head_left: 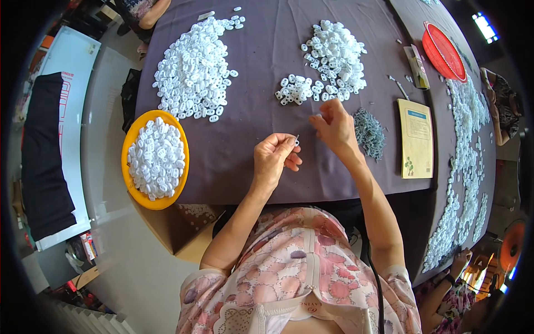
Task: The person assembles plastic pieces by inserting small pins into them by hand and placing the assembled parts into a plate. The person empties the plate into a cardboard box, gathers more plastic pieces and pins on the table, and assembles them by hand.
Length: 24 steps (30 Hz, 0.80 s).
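My left hand (276, 158) is closed in a pinch above the near part of the table. Between its thumb and forefinger sits a small white two-hole plastic piece (297, 143), with a thin dark tip showing at its top. My right hand (337, 127) is bent at the fingers, just short of a small cluster of white two-hole pieces (296, 90). Something pale shows at its fingertips, too small to name. Beside that wrist lies a heap of small grey screws (369, 133). Behind the cluster rises a bigger pile of white pieces (336, 53).
A large pile of white pieces (194, 69) covers the table's left. A yellow basket (127, 167) full of them sits at the left edge. On the right lie a yellow packet (416, 139), a red basket (445, 53) and more pieces (467, 161). Other people sit nearby.
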Tool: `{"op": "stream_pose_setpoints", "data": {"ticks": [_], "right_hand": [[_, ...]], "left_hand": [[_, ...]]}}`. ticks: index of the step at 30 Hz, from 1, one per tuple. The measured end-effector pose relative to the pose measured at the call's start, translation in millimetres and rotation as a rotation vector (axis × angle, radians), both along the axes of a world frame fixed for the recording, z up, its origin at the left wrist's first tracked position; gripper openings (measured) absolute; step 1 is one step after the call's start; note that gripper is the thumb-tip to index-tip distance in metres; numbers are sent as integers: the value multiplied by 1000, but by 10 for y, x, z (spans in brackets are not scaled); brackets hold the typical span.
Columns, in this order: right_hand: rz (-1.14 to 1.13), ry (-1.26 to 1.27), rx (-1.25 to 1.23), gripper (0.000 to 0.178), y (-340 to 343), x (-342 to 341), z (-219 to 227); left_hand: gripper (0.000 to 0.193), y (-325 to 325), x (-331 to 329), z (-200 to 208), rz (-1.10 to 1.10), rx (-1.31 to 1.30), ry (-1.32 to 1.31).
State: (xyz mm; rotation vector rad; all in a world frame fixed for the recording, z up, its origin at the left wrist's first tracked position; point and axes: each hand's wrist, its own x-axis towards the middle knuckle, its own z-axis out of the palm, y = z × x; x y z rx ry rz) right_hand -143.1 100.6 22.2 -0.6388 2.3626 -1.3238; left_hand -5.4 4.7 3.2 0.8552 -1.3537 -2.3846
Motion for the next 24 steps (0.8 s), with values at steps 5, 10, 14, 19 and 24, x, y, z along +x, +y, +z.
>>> {"op": "stream_pose_setpoints", "data": {"ticks": [5, 10, 14, 19, 24], "right_hand": [[65, -351, -193, 8, 338, 173, 5], [49, -411, -462, 11, 542, 297, -109], [-27, -457, -430, 13, 602, 326, -114], [-116, -540, -549, 16, 607, 386, -36], [-82, -545, -549, 14, 546, 420, 7]], "left_hand": [[14, 115, -65, 21, -33, 11, -4], [14, 223, -89, 23, -62, 16, 13], [13, 288, -100, 9, -86, 11, 5], [13, 357, -123, 43, -134, -63, 3], [12, 400, -122, 68, -100, -144, -15]]}}
